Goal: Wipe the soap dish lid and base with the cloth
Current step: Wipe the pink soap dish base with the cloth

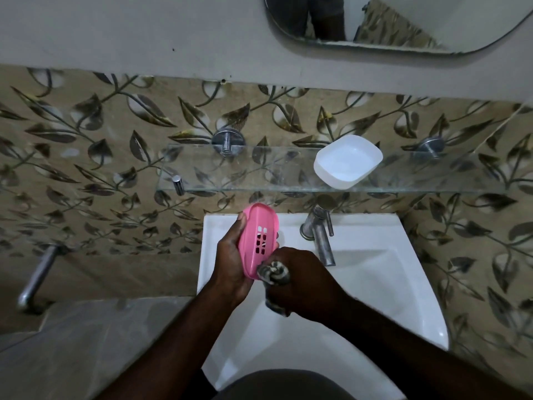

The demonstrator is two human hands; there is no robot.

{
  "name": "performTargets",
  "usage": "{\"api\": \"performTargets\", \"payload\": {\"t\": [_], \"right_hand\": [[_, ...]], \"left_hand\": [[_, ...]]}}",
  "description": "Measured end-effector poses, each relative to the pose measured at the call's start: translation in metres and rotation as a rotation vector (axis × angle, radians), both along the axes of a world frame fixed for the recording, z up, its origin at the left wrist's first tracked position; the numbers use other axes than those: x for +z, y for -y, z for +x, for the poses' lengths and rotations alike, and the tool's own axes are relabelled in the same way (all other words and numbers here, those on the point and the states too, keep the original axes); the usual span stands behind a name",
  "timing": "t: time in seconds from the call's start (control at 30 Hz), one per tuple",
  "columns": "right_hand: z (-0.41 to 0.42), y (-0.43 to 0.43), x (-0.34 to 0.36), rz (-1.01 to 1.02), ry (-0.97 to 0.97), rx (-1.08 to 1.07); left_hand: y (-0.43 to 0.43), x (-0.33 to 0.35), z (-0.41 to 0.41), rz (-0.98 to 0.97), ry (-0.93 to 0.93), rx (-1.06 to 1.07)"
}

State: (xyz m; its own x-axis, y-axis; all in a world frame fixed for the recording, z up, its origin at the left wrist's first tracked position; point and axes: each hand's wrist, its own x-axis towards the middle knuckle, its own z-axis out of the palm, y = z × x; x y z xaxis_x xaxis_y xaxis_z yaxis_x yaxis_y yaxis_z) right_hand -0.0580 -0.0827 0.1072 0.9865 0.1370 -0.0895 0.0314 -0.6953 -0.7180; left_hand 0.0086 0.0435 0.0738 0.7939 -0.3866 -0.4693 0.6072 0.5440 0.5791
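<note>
My left hand (230, 261) grips the pink soap dish base (259, 238) upright over the sink, its slotted inside facing me. My right hand (300, 281) grips a bunched dark and light cloth (274, 272) and holds it against the lower edge of the pink base. The white soap dish lid (347, 161) lies hollow side up on the glass shelf (230, 174), to the right and apart from both hands.
A white sink (375, 284) lies below my hands, with a metal tap (320, 232) at its back. The glass shelf hangs on two metal pegs on a leaf-patterned tiled wall. A metal pipe (37, 275) sticks out at left. A mirror (403, 21) hangs above.
</note>
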Motion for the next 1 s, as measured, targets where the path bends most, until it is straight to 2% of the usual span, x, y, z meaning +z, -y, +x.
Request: {"api": "performTargets", "payload": {"t": [0.13,0.27,0.47,0.57,0.77,0.83,0.93,1.0], "right_hand": [[0.007,-0.013,0.004,0.128,0.133,-0.01],[0.026,-0.009,0.004,0.288,0.16,-0.186],[0.05,0.009,0.007,0.252,0.31,-0.406],[0.047,0.013,-0.003,0.173,0.286,-0.454],[0.034,0.015,-0.011,0.105,0.077,-0.471],[0.031,0.016,-0.008,0.244,-0.025,-0.447],[0.023,0.018,-0.001,0.737,-0.269,-0.348],[0.021,0.019,0.004,0.891,-0.265,-0.32]], "left_hand": [[0.005,0.002,-0.003,-0.017,-0.05,-0.045],[0.004,0.001,-0.006,0.115,0.061,-0.064],[0.009,0.001,-0.022,0.328,0.189,-0.021],[0.007,0.004,-0.02,0.333,0.213,-0.009],[0.008,0.001,-0.024,0.303,0.229,-0.03],[0.007,0.0,-0.022,0.254,0.188,-0.059],[0.003,0.0,-0.014,0.179,0.093,-0.1],[0.0,0.0,-0.009,0.139,0.06,-0.133]]}}
